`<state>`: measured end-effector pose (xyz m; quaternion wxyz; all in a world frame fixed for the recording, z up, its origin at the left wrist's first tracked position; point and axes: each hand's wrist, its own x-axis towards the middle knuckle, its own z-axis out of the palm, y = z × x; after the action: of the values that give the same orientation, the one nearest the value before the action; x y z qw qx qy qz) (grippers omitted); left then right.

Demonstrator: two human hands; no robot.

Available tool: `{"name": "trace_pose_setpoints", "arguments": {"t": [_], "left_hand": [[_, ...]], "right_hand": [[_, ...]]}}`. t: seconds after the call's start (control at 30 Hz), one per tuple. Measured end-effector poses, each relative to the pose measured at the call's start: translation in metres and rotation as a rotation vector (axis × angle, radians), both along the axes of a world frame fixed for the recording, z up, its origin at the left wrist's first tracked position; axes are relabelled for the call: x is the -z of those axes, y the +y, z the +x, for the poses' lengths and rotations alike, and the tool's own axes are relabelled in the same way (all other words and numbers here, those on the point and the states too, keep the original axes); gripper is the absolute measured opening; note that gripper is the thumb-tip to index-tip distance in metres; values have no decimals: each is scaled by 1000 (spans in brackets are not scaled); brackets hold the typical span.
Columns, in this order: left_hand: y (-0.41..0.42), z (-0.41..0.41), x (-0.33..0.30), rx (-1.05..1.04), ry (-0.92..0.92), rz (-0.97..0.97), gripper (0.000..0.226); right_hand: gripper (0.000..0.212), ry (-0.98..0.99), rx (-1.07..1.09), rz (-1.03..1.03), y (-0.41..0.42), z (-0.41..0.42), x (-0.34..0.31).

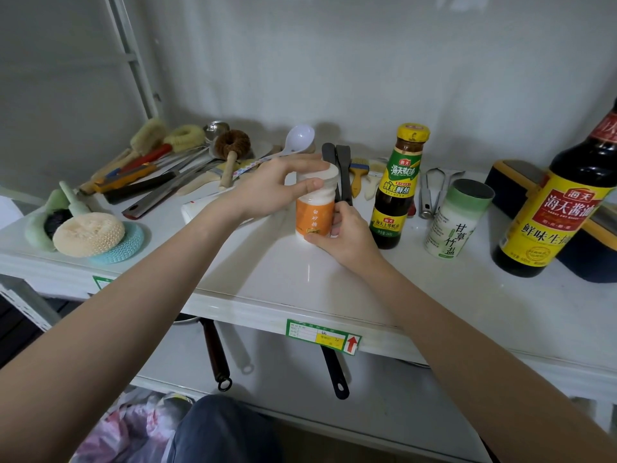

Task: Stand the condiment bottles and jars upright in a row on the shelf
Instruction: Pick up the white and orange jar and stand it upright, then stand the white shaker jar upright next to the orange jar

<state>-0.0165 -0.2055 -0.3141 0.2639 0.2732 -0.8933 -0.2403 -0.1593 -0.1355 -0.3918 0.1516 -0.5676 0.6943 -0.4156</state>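
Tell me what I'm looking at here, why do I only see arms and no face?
The camera sits on the person's head and looks down, so you only see their arms. There is just this one picture. The left hand grips the top of a white jar with an orange label, and the right hand holds its bottom, so it stands upright on the white shelf. Beside it stand a sauce bottle with a yellow cap, a salt jar with a green top and a big dark soy sauce bottle. On the left lie brushes and scrubbing sponges.
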Motion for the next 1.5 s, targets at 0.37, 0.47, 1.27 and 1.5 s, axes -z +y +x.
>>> {"name": "trace_pose_setpoints", "arguments": {"t": [0.37, 0.47, 1.27, 1.5], "left_hand": [[15, 0, 0, -36, -55, -50, 36], [17, 4, 1, -54, -55, -99, 40], [-18, 93, 41, -530, -303, -59, 81], [-30, 92, 48, -597, -387, -183, 92]], "right_hand": [[73, -1, -30, -5, 6, 4, -2], [78, -39, -30, -34, 11, 4, -13], [44, -85, -256, 23, 14, 93, -44], [50, -238, -191, 165, -16, 96, -24]]}}
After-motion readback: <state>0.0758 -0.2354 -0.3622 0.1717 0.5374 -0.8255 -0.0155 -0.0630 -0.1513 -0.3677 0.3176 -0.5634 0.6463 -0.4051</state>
